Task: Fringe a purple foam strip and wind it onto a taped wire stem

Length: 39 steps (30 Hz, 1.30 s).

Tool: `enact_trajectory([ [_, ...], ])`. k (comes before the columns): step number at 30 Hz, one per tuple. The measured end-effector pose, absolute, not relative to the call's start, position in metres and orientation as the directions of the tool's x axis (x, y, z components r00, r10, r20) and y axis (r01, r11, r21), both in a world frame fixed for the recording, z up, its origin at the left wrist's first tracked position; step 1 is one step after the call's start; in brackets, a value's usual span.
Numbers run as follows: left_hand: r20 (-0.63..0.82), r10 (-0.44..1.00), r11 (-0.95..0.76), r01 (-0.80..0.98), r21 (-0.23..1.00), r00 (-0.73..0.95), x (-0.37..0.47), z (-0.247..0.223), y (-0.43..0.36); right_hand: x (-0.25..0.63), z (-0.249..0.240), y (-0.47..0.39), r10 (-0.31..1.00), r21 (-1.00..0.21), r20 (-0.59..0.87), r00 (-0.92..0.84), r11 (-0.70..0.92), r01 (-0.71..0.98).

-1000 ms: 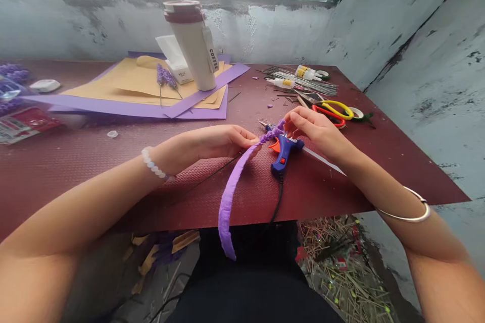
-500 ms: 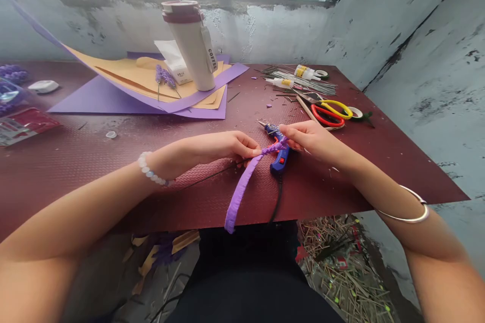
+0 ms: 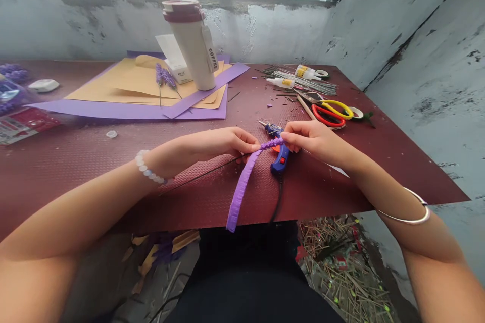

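Observation:
A fringed purple paper strip is wound in a spiral round the right end of a thin dark wire. Its loose tail hangs down toward the table's front edge. My left hand is closed, pinching the wire and the strip where the winding ends. At the other end, my right hand is closed with its fingertips on the wound purple tip. A blue glue gun lies on the table just behind and below the wound part, partly covered by it and by my right fingers.
Red-and-yellow-handled scissors, glue bottles and loose wires lie at the back right. A tilted coffee cup stands on purple and tan paper sheets at the back left. Small purple flowers rest there too.
The large purple sheet at the left, curled up before, now lies flat. My right hand has shifted slightly, and both hands still grip the wire and strip.

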State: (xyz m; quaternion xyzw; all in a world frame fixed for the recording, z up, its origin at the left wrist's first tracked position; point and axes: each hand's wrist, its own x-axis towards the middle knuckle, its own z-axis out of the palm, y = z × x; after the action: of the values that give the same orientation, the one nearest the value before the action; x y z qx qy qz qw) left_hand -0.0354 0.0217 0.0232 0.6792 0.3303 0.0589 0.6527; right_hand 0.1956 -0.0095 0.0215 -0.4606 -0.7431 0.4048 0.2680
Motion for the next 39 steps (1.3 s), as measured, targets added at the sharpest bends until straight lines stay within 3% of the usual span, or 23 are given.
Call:
enact_trajectory([
  [9,-0.336,0.528,0.048,0.368,0.929,0.780,-0.037,0.023,0.022,0.196,0.022,-0.009,0.892,-0.867,0.054,-0.449,0.265,0.422],
  [17,-0.232,0.579,-0.231,0.430,0.873,0.782,-0.036,0.028,0.021,0.194,0.027,-0.014,0.904,-0.888,0.118,-0.411,0.281,0.363],
  [26,-0.194,0.605,-0.280,0.434,0.856,0.773,-0.035,0.034,0.018,0.193,0.022,-0.017,0.901,-0.932,0.215,-0.377,0.304,0.197],
  [29,-0.196,0.627,-0.251,0.434,0.865,0.754,-0.035,0.034,0.017,0.193,0.021,-0.016,0.891,-0.929,0.248,-0.379,0.330,0.168],
  [35,-0.312,0.600,-0.001,0.390,0.921,0.737,-0.034,0.033,0.015,0.193,0.021,-0.016,0.881,-0.912,0.295,-0.370,0.375,0.166],
  [39,-0.299,0.622,0.003,0.380,0.925,0.723,-0.033,0.032,0.014,0.192,0.023,-0.018,0.901,-0.921,0.249,-0.356,0.334,0.201],
])
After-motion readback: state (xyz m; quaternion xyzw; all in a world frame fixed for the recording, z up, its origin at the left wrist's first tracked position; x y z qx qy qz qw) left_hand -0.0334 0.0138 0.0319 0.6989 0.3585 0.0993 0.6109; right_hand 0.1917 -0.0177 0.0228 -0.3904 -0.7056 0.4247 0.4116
